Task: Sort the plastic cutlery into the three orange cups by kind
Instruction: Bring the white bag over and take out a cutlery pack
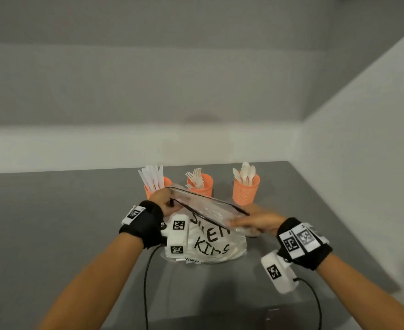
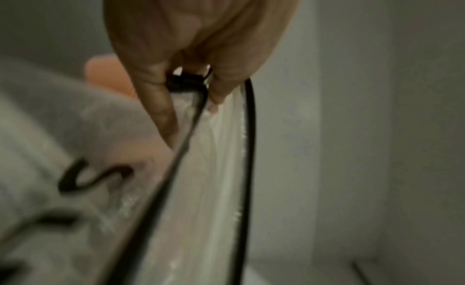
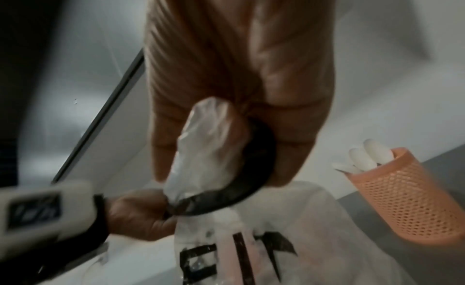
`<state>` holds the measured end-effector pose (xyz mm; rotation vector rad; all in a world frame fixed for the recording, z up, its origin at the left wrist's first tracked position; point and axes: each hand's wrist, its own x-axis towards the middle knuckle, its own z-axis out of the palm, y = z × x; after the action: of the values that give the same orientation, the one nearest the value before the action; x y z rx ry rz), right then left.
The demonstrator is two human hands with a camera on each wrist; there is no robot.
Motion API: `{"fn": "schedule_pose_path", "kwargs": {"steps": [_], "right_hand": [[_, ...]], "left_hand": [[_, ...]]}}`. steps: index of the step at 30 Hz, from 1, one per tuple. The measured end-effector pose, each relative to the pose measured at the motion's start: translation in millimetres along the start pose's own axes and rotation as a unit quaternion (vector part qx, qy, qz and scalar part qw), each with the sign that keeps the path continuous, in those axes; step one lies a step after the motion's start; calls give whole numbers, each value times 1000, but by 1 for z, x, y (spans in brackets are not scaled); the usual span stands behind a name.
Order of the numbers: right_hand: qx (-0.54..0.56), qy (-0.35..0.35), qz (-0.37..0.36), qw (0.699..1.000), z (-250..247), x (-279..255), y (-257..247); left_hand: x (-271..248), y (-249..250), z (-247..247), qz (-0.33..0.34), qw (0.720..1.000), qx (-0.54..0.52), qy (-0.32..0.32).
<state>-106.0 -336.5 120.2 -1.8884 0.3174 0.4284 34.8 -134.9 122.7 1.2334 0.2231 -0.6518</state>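
Three orange cups stand in a row at the back of the grey table (image 1: 72, 222). The left cup (image 1: 167, 182) holds white knives (image 1: 152, 176), the middle cup (image 1: 205, 185) forks (image 1: 195, 176), the right cup (image 1: 245, 191) spoons (image 1: 245, 172). In front of them a clear plastic bag (image 1: 210, 241) with black lettering and a black zip edge stands on the table. My left hand (image 1: 166, 203) pinches the left end of its top edge at the black zip (image 2: 187, 81). My right hand (image 1: 253, 222) grips the right end, fingers curled round bunched plastic (image 3: 208, 142). What the bag holds is unclear.
White walls (image 1: 363, 163) close in the table at the back and on the right, near the spoon cup (image 3: 402, 193). Black cables (image 1: 146, 282) hang from both wrist cameras over the table's near edge.
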Motion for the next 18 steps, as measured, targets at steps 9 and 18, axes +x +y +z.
{"fn": "schedule_pose_path", "kwargs": {"steps": [9, 18], "right_hand": [[406, 41, -22, 913, -30, 1, 11], [517, 83, 36, 851, -6, 26, 30]], "left_hand": [[-1, -31, -14, 111, 901, 417, -52], [-8, -64, -26, -77, 977, 200, 6]]}}
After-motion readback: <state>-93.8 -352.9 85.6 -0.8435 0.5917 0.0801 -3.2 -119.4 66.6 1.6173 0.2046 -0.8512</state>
